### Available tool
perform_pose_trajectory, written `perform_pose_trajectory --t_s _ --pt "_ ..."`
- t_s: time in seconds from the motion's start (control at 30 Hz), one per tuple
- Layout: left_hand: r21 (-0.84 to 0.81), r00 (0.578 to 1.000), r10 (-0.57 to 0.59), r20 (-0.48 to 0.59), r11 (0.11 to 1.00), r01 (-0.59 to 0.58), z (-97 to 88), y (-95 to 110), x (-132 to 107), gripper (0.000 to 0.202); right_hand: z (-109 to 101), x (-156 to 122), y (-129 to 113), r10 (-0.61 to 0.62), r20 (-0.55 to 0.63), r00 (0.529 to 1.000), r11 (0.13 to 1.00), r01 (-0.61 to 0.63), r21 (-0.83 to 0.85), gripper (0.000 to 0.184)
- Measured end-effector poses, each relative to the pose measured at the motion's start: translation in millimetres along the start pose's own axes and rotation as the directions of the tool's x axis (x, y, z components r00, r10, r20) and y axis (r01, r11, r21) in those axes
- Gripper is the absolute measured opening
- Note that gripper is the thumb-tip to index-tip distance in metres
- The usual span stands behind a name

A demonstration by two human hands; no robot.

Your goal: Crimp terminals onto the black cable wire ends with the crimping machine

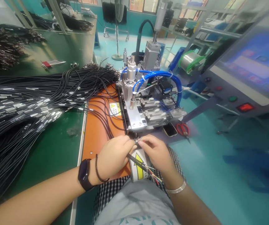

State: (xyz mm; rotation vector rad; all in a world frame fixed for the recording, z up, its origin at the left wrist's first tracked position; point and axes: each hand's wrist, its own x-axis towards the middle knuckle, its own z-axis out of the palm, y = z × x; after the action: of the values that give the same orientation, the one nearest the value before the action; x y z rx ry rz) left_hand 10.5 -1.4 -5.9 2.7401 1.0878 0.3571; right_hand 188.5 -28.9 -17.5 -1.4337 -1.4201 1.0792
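My left hand [117,153] is closed around several black cables [136,161]. Their stripped ends, with thin coloured wires [156,178], stick out below it toward my lap. My right hand [154,151] pinches fine wire ends [140,140] just in front of my left fingertips; the exact parts between the fingers are too small to make out. Both hands meet right before the front edge of a bench machine [136,120] with metal cylinders and blue air hoses. More black cables run from the left across the orange base plate [97,128] to my left hand.
A large heap of black cables [43,100] with silvery ends covers the green table [61,140] at left. Beside the machine lie a phone [170,129] and red-handled scissors [183,129]. A control panel [246,75] stands at right, near a green wire spool [192,61].
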Motion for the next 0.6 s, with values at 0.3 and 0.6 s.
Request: perform_pose_trajectory --t_s 0.3,0.6 --pt "0.131 0.982 0.172 0.074 0.975 -0.181 4.9 -11 4 0.032 -13 10 22 0.223 0.033 0.974 0.974 -0.224 0.038 0.020" --pt "0.164 0.984 0.161 0.078 0.971 -0.171 6.4 -13 5 0.034 -9 14 29 0.289 0.091 0.953 0.929 -0.302 0.213 0.015"
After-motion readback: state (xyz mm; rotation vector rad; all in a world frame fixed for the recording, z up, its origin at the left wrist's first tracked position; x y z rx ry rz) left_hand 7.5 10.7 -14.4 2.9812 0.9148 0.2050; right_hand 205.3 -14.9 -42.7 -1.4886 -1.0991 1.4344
